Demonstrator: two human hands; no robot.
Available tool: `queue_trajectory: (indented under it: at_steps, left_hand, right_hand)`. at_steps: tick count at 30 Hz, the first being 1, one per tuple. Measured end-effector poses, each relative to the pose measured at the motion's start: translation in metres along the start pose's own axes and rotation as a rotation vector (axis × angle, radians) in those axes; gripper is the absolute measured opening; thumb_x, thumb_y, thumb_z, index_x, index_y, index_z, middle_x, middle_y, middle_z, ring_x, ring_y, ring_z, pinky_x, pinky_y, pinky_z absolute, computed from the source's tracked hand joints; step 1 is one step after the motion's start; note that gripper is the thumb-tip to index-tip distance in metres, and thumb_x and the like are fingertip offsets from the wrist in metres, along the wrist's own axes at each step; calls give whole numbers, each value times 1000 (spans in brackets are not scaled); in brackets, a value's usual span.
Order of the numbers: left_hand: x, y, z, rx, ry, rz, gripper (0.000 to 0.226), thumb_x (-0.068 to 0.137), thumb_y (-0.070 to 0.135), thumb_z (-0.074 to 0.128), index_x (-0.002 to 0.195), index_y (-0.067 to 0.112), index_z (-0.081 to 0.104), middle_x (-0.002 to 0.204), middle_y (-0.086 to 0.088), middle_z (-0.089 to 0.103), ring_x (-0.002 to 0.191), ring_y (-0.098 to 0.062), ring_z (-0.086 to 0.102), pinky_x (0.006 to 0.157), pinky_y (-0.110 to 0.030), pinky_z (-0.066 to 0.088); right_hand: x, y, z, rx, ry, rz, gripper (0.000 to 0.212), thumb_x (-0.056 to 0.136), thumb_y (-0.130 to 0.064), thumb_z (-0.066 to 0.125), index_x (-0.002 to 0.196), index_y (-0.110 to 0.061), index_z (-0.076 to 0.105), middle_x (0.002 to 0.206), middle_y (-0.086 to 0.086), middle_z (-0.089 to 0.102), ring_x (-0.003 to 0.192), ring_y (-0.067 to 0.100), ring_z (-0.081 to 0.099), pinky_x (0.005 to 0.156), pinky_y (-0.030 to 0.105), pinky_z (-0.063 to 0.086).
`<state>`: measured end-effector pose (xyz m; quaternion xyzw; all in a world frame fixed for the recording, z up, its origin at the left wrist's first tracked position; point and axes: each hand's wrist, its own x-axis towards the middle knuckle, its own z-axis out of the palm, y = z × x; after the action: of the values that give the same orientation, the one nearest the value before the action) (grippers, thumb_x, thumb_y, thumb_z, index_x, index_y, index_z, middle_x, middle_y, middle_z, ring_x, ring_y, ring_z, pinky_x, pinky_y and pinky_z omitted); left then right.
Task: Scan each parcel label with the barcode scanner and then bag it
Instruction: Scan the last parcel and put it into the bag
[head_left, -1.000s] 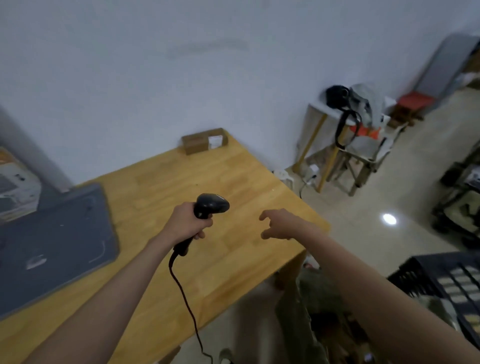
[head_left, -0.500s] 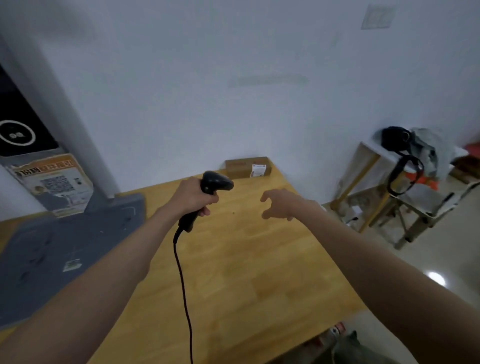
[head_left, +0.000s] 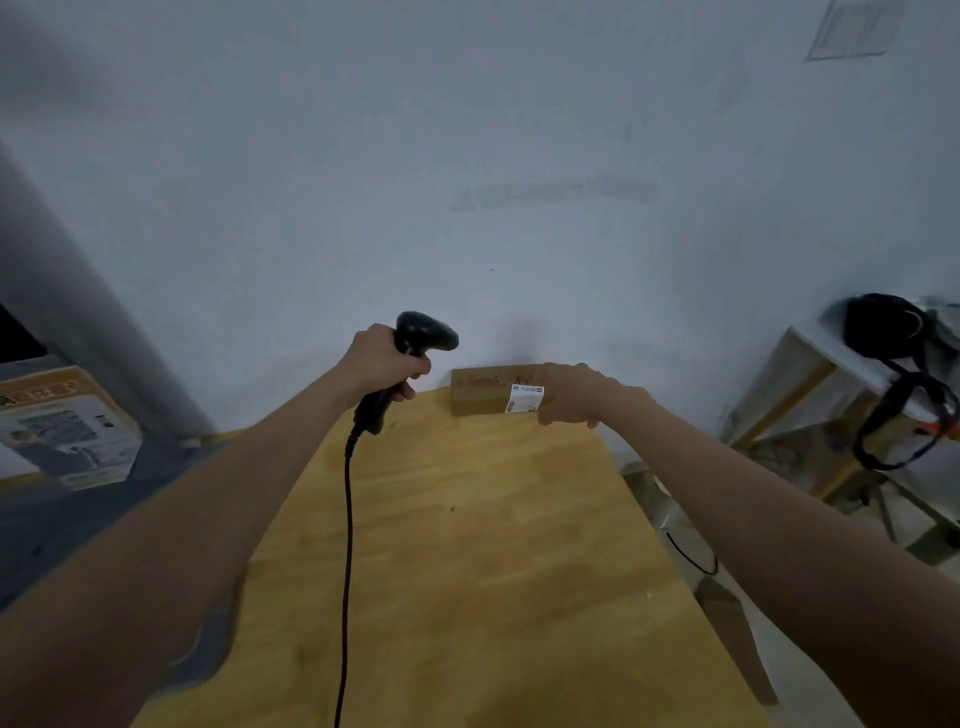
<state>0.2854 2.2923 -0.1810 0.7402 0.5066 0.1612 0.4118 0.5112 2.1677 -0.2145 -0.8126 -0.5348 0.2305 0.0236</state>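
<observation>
Left hand (head_left: 382, 358) gripping my black corded barcode scanner (head_left: 410, 358), right hand (head_left: 574, 397) clasps the right end of the far brown cardboard parcel (head_left: 483, 392), its length running left-right.

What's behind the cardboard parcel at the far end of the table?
Only the pale wall shows behind the parcel, which sits close against it on the wooden table. The right hand covers its right end, hiding anything there.
</observation>
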Motion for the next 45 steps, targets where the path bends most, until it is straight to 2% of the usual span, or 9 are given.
queue_trajectory:
  at_steps: [8,12,16,20,24,28,34,38,45]
  left_hand:
    - [123,4,48,-102,32,-50,21,86,11,67,106,4,67,90,-9,70,66,-15,66,56,-24,56]
    - [181,-30,90,-114,17,-120,20,86,15,68,103,4,68,94,-13,72,82,-25,71,79,-37,61]
    - [221,-66,132,-109,-26,-207,13,87,21,69,86,10,63,80,-8,61,71,-19,58,61,-27,45]
    - [249,-98,164,-165,-61,-246,12,86,21,72,84,14,63,74,-5,59,69,-18,56,59,-26,41]
    - [270,-130,190,-226,-66,-179,11,86,20,74,93,23,66,81,-5,66,74,-17,61,63,-25,43]
    - [284,-160,209,-300,-63,-192,42,84,26,77,120,29,58,103,3,68,90,-11,64,71,-25,46]
    - [291,-177,222,-383,-28,-243,49,82,26,78,123,35,52,114,6,62,102,-10,60,77,-25,46]
    - [286,-175,212,-399,-32,-270,39,83,28,77,119,26,61,109,0,68,101,-17,62,78,-29,45]
    - [227,-159,180,-399,6,-273,13,88,21,72,101,21,75,104,5,73,100,-9,63,78,-21,44]
  right_hand:
    - [127,51,-11,124,19,10,44,88,-28,67,129,-24,50,111,2,56,77,14,60,69,36,61]
    - [186,79,13,239,60,81,50,88,-30,68,133,-21,49,109,4,55,82,19,63,69,38,62]
    - [242,106,47,359,38,172,56,87,-28,70,137,-20,47,107,7,59,86,23,64,77,44,62]
    - [293,123,78,419,56,188,52,93,-27,65,140,-14,46,118,14,62,88,23,58,78,39,52]
    - [330,128,100,374,84,112,42,98,-19,58,138,-9,52,132,15,60,120,33,56,94,37,46]
    - [361,133,133,330,104,106,35,97,-8,50,131,-10,58,130,13,58,118,30,54,90,35,45]
    - [365,134,169,344,256,114,22,101,-9,46,122,-10,52,128,10,49,102,30,55,78,37,45]
    - [357,136,165,530,222,105,31,96,-5,55,126,-12,56,132,8,50,112,25,56,85,28,42]
    - [277,138,173,868,184,166,73,89,-3,65,151,-26,32,142,-1,49,121,23,57,95,51,55]
